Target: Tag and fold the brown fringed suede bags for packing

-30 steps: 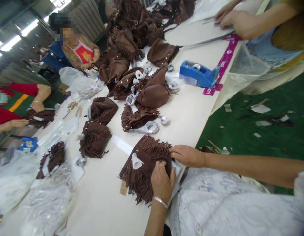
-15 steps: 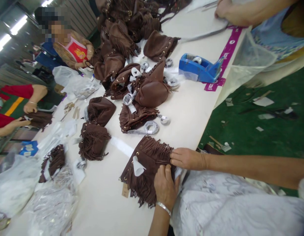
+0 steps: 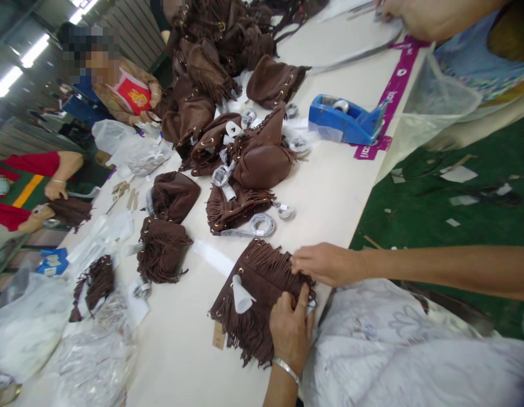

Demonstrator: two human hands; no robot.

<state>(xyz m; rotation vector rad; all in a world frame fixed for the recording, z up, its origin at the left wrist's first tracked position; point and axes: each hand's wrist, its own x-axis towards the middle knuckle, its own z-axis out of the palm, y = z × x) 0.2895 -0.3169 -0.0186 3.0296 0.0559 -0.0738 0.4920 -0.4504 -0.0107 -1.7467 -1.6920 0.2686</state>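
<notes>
A brown suede fringed bag (image 3: 253, 294) lies flat at the near edge of the white table (image 3: 329, 198), with a white paper cone (image 3: 240, 295) and a tan tag (image 3: 218, 336) on it. My left hand (image 3: 290, 329), with a silver bracelet on its wrist, presses its curled fingers on the bag's near right corner. Reaching in from the right, my right hand (image 3: 323, 263) pinches the bag's fringed right edge, fingers closed on it.
More brown fringed bags (image 3: 228, 135) pile up the table's middle, with wrapped white rolls (image 3: 262, 224) among them. A blue tape dispenser (image 3: 344, 118) stands at the right edge. Plastic bags (image 3: 53, 339) lie at left. Other people work at the left side and far right.
The view has shifted slightly. Both hands stay on the bag; my right hand rose a little along the fringed edge and my left hand slid slightly down the bag's corner.
</notes>
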